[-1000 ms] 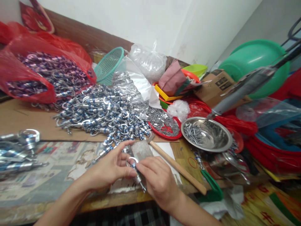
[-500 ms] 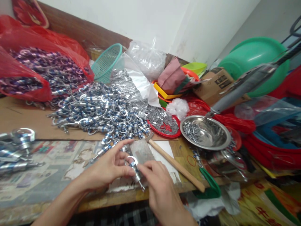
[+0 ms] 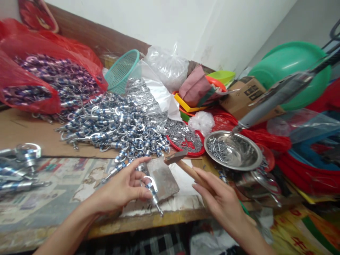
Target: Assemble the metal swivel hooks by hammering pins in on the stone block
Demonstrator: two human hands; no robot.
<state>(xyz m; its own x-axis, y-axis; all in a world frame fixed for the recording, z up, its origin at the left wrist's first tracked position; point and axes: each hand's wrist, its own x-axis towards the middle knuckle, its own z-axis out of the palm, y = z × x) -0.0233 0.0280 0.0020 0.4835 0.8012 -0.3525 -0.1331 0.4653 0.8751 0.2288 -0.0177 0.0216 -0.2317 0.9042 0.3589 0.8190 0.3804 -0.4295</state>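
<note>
Swivel hook (image 3: 153, 193), the one small silver-and-blue piece I am working on, sits pinched in my left hand (image 3: 124, 189), thumb and fingers closed narrowly around its ring end, its pin end pointing down toward the near edge of the tabletop (image 3: 61, 180). It rests against the grey metal block (image 3: 162, 177) just beyond my fingertips.

What has changed is my right hand (image 3: 220, 202). A second ago it was on the hook beside my left, both grips working the same piece. Now it has let go and moved off to the right, where it is closing around the wooden handle of the hammer (image 3: 186, 163); the head is tipped up just beyond the block. That grip looks loose, fingers curled over the handle rather than clamped, and I cannot tell how firmly it holds.

To my mind this means the fitting by fingers is finished and the hook is being steadied on the block for a strike.

Farther out from my left grip lies the heap of like hooks (image 3: 114, 124), and beyond the hammer the steel bowl (image 3: 235, 150) of pins.
</note>
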